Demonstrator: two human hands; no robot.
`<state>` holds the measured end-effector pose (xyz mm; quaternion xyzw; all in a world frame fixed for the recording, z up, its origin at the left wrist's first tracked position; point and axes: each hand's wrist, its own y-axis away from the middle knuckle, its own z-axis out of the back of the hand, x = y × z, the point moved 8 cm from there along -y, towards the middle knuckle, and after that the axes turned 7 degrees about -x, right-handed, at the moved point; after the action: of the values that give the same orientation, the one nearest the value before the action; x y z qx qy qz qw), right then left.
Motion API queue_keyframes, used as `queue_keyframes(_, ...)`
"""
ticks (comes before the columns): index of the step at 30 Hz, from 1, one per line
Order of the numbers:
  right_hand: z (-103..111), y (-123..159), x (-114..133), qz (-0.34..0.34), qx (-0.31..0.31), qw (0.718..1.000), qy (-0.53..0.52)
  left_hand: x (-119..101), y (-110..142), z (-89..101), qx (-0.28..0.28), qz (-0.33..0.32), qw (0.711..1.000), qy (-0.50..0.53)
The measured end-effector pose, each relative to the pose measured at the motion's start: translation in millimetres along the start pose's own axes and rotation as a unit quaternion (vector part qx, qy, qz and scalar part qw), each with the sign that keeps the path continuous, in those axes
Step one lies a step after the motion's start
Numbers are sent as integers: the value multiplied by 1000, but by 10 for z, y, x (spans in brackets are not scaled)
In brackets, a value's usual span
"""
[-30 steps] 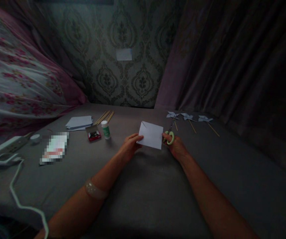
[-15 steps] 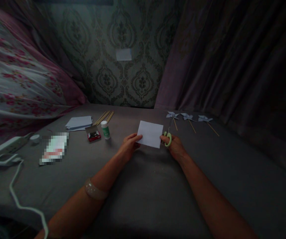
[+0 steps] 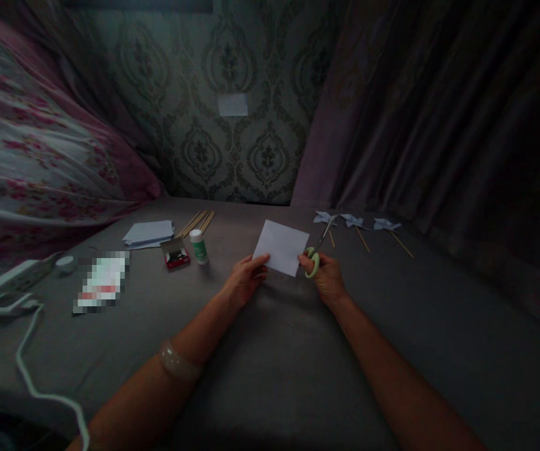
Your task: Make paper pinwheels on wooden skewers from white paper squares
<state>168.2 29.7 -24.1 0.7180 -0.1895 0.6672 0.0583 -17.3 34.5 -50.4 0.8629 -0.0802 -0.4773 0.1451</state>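
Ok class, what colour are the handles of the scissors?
The scissors' handles are pale yellowish green, seen in the head view.

- Our sheet [image 3: 280, 246] sits between our left grip [image 3: 248, 277] and right grip [image 3: 329, 277], over the worktop [image 3: 270, 376]; the scissors [image 3: 316, 262] are in the right one.
- Left of the sheet we have the bottle [image 3: 199, 248], with the box [image 3: 176, 257] just left of it.
- Behind these two lie our sticks [image 3: 196, 223]; left of the sticks, the paper stack [image 3: 148, 233].
- At our far left: the power strip [image 3: 9, 280].
- Behind and right of our sheet, three pinwheels [image 3: 353, 221] lie in a row.
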Motion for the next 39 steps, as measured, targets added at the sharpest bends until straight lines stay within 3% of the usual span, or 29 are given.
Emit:
queue_keyframes(6, -20, 38, 11, 24, -9, 1000, 15, 72, 51, -45, -6, 10, 1000, -6)
queue_keyframes(16, -47, 84, -20, 16, -34, 999, -7, 190, 73, -106, 36, -13, 999, -36)
queue_keyframes(25, -67, 119, 41, 24, -27, 999, 10, 76, 104, -82, 5, -63, 997, -40)
queue_keyframes(32, -244, 166, -18, -15, 104, 987, 118, -146, 73, 8, -31, -96, 995, 9)
queue_keyframes(39, -440, 334, -72, -5, 259, 946, 195, -301, 63, 62, -57, -103, 992, 46)
